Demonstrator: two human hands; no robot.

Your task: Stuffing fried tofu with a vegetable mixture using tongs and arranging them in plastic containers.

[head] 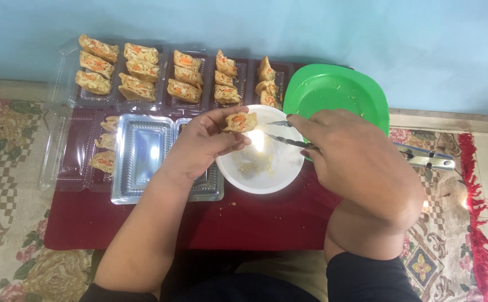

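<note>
A filled roll piece (240,122) is pinched in the fingers of the left hand (202,146) above a white bowl (266,178); metal tongs (286,137) are clasped by the right hand (356,162), tips near the piece. Beyond, more pieces (137,70) are lined in clear trays (65,84) beside a green plate (333,92)

Clear plastic clamshell packs (143,72) of cut rolls line the surface at eleven o'clock. An empty clear tray (141,156) sits at nine o'clock.
</note>
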